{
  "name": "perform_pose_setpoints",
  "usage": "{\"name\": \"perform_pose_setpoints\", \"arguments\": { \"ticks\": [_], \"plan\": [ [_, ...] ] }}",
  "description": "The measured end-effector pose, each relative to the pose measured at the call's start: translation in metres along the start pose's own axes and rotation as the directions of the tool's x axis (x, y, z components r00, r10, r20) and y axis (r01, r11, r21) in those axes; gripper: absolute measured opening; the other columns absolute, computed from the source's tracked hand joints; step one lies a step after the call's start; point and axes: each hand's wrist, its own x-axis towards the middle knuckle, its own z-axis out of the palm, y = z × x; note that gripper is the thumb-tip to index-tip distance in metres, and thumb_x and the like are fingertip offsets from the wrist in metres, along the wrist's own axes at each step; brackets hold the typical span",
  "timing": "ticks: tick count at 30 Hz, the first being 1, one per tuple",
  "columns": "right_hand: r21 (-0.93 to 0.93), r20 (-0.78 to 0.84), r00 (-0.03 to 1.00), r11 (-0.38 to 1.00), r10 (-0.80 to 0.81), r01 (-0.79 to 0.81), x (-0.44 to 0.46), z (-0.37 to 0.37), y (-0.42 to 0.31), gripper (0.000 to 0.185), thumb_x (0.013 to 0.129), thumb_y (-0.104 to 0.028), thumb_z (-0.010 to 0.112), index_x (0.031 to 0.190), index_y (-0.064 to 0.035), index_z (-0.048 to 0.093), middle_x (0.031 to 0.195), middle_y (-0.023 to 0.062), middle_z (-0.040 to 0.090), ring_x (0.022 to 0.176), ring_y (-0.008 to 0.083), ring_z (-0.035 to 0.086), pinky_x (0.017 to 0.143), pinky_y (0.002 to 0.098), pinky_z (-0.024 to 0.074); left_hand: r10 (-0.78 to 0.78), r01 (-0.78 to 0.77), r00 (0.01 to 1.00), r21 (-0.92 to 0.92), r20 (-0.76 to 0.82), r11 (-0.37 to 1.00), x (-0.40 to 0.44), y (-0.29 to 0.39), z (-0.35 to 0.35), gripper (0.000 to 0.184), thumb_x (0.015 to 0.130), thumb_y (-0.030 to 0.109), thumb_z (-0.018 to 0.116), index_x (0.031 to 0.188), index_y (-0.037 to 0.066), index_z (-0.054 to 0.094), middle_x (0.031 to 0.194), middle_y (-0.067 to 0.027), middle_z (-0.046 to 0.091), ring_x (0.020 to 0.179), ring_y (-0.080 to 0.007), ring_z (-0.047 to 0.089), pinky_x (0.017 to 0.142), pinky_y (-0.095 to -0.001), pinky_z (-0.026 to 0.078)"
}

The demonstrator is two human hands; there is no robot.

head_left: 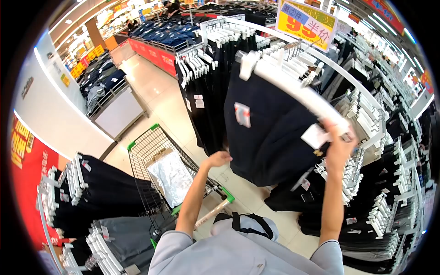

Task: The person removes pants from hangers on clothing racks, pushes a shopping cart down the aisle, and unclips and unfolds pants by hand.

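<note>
Dark navy trousers (270, 133) hang tilted from a white hanger (298, 89) in front of me. My right hand (340, 145) is closed around the hanger's right end, slightly blurred, beside a white paper tag (315, 136). A small red-and-white label (242, 114) shows on the cloth. My left hand (219, 159) is by the lower left edge of the trousers with its fingers curled in, and nothing is visible in them. Whether it touches the cloth I cannot tell.
A shopping cart (158, 137) with green corners holds a silvery package (172, 176) at my left. Racks of dark trousers (201, 110) on white hangers stand around me. A yellow price sign (306, 23) hangs above. Folded jeans (160, 34) cover a display table behind.
</note>
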Motion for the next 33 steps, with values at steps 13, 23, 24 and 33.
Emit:
{"name": "perform_pose_setpoints", "arguments": {
  "ticks": [13,23,24,33],
  "plan": [
    [-0.067,0.105,0.924,0.929,0.369,-0.363,-0.068,0.085,0.162,0.019,0.088,-0.005,0.079,0.102,0.0047,0.071,0.089,0.0020,0.072,0.078,0.0055,0.064,0.071,0.0213,0.0495,-0.409,0.222,0.857,-0.492,-0.313,0.842,-0.234,-0.112,0.008,0.034,0.101,0.026,0.064,0.116,-0.004,0.067,0.097,-0.0094,0.072,0.086,-0.0149,0.066,0.076,-0.0293,0.051],
    [-0.004,0.057,0.887,0.889,0.458,-0.459,-0.080,0.121,0.220,0.027,0.087,-0.011,0.081,0.107,0.0052,0.071,0.094,0.0040,0.072,0.082,0.0079,0.064,0.075,0.0228,0.0508,-0.687,0.396,0.630,-0.611,-0.362,0.685,-0.361,-0.133,0.043,0.034,0.100,0.025,0.063,0.115,-0.005,0.067,0.095,-0.0093,0.072,0.085,-0.0152,0.066,0.076,-0.0305,0.051],
    [-0.019,0.066,0.887,0.889,0.458,-0.457,-0.081,0.122,0.226,0.029,0.088,-0.010,0.080,0.110,0.0062,0.070,0.098,0.0049,0.072,0.085,0.0086,0.064,0.077,0.0228,0.0508,-0.681,0.403,0.634,-0.595,-0.367,0.696,-0.366,-0.138,0.046,0.034,0.100,0.025,0.063,0.114,-0.005,0.067,0.094,-0.0096,0.072,0.085,-0.0158,0.067,0.076,-0.0305,0.051],
    [-0.017,0.047,0.883,0.884,0.468,-0.467,-0.092,0.126,0.270,0.040,0.086,-0.013,0.083,0.118,0.0067,0.069,0.107,0.0080,0.072,0.093,0.0124,0.065,0.086,0.0263,0.0501,-0.694,0.495,0.595,-0.495,-0.405,0.714,-0.372,-0.125,0.055,0.034,0.099,0.027,0.065,0.112,-0.005,0.068,0.095,-0.0138,0.073,0.084,-0.0212,0.068,0.076,-0.0345,0.053]
  ]
}}
